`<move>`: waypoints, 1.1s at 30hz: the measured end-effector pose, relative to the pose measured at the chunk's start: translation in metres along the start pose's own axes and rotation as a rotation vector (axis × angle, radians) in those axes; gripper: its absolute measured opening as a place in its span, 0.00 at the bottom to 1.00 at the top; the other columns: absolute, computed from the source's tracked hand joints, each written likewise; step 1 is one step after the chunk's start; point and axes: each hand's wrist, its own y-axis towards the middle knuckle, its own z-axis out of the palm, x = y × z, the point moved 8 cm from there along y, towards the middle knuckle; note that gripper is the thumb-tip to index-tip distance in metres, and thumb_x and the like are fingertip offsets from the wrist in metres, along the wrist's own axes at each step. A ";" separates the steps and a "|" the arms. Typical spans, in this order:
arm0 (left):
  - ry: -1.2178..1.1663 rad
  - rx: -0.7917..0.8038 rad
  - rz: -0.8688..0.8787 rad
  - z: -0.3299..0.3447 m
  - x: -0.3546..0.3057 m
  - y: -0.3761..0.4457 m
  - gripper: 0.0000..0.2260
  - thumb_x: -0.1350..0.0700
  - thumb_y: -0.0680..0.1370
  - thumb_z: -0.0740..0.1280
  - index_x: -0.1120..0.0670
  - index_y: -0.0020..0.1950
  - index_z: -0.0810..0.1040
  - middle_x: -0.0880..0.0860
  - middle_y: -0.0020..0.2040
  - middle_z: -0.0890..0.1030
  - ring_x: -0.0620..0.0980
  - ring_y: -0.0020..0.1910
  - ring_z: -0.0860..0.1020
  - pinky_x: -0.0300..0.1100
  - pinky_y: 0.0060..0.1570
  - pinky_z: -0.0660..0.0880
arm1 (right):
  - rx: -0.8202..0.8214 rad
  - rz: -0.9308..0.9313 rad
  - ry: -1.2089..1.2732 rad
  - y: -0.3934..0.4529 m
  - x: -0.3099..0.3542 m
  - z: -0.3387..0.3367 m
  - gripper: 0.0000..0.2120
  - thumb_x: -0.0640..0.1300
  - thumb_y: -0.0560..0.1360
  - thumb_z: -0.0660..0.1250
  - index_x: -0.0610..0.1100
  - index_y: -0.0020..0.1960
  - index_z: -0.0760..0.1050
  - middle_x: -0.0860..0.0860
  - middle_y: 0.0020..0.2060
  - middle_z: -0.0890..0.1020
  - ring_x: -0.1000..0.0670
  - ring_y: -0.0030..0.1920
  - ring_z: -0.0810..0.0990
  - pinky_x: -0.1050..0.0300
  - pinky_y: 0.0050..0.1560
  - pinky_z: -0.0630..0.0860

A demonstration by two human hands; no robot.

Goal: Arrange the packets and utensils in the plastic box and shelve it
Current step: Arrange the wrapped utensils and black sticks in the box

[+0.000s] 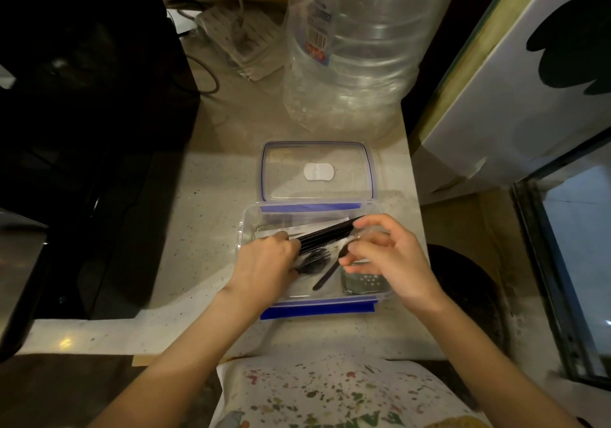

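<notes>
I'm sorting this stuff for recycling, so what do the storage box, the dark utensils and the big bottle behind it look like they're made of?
The box looks like clear, glossy rigid plastic: the counter shows through its walls, and it has blue clips. The utensils look like matte black plastic, though coated wood can't be ruled out. The big bottle seems thin clear plastic, ribbed and see-through, with a printed label.
</notes>
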 end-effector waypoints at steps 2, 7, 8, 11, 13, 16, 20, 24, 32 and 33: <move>0.004 0.014 -0.003 0.002 0.000 0.000 0.10 0.52 0.76 0.64 0.54 0.54 0.76 0.52 0.54 0.79 0.52 0.49 0.79 0.42 0.43 0.75 | 0.032 -0.043 -0.129 -0.001 0.003 0.004 0.09 0.33 0.72 0.68 0.45 0.47 0.77 0.44 0.40 0.83 0.48 0.35 0.85 0.58 0.36 0.82; -0.009 0.007 0.006 0.004 0.000 0.001 0.08 0.53 0.76 0.64 0.52 0.53 0.78 0.51 0.52 0.80 0.52 0.49 0.79 0.43 0.45 0.76 | 0.068 -0.177 -0.657 0.003 0.015 0.004 0.03 0.42 0.72 0.70 0.48 0.45 0.79 0.52 0.42 0.82 0.53 0.39 0.80 0.64 0.39 0.77; -0.013 0.002 0.012 0.004 0.000 0.001 0.07 0.53 0.76 0.64 0.52 0.52 0.78 0.51 0.52 0.80 0.51 0.48 0.79 0.43 0.45 0.77 | 0.096 -0.192 -0.741 0.003 0.017 0.004 0.03 0.42 0.73 0.69 0.48 0.45 0.78 0.53 0.42 0.81 0.55 0.42 0.80 0.65 0.41 0.76; -0.034 -0.005 0.027 0.004 -0.001 0.000 0.07 0.55 0.76 0.64 0.51 0.51 0.80 0.51 0.50 0.82 0.52 0.47 0.80 0.46 0.46 0.79 | 0.197 -0.218 -0.933 0.003 0.024 0.006 0.04 0.41 0.74 0.68 0.50 0.44 0.76 0.56 0.40 0.79 0.60 0.41 0.77 0.69 0.39 0.71; -0.068 -0.009 0.022 0.004 0.001 -0.001 0.08 0.55 0.76 0.63 0.50 0.50 0.80 0.52 0.48 0.83 0.52 0.46 0.80 0.46 0.46 0.79 | 0.199 -0.220 -0.893 0.007 0.028 0.002 0.05 0.41 0.73 0.69 0.51 0.44 0.77 0.55 0.41 0.81 0.59 0.42 0.78 0.68 0.41 0.73; -0.166 -0.021 0.026 0.000 0.002 -0.003 0.07 0.56 0.75 0.64 0.49 0.49 0.81 0.50 0.46 0.84 0.51 0.44 0.81 0.45 0.45 0.79 | 0.200 -0.206 -0.741 0.011 0.030 0.003 0.06 0.40 0.70 0.72 0.51 0.42 0.79 0.54 0.39 0.83 0.57 0.42 0.81 0.65 0.43 0.75; -0.315 -0.005 0.094 -0.008 -0.002 -0.001 0.06 0.58 0.75 0.67 0.52 0.48 0.82 0.50 0.47 0.84 0.48 0.44 0.80 0.44 0.49 0.79 | 0.200 -0.272 -0.751 0.012 0.019 0.018 0.05 0.41 0.69 0.73 0.50 0.40 0.80 0.53 0.43 0.83 0.57 0.44 0.80 0.69 0.43 0.72; -0.497 0.043 0.114 -0.009 -0.002 -0.001 0.04 0.60 0.73 0.68 0.55 0.46 0.82 0.52 0.46 0.84 0.45 0.42 0.80 0.38 0.51 0.78 | 0.127 -0.408 -0.908 0.012 0.015 0.023 0.02 0.43 0.70 0.72 0.46 0.43 0.81 0.55 0.57 0.76 0.58 0.58 0.70 0.63 0.54 0.67; -0.758 0.140 0.047 -0.003 0.002 -0.005 0.07 0.62 0.73 0.69 0.51 0.45 0.76 0.46 0.42 0.79 0.42 0.43 0.79 0.31 0.47 0.78 | 0.136 -0.393 -0.814 0.010 0.008 0.025 0.07 0.41 0.73 0.69 0.46 0.50 0.75 0.56 0.43 0.78 0.55 0.46 0.78 0.64 0.48 0.75; -0.788 0.152 0.037 -0.003 0.002 -0.006 0.08 0.63 0.72 0.69 0.51 0.46 0.75 0.46 0.43 0.79 0.43 0.44 0.79 0.31 0.47 0.78 | 0.126 -0.377 -0.810 0.011 0.007 0.023 0.10 0.41 0.73 0.69 0.47 0.53 0.74 0.56 0.43 0.78 0.55 0.46 0.78 0.66 0.47 0.74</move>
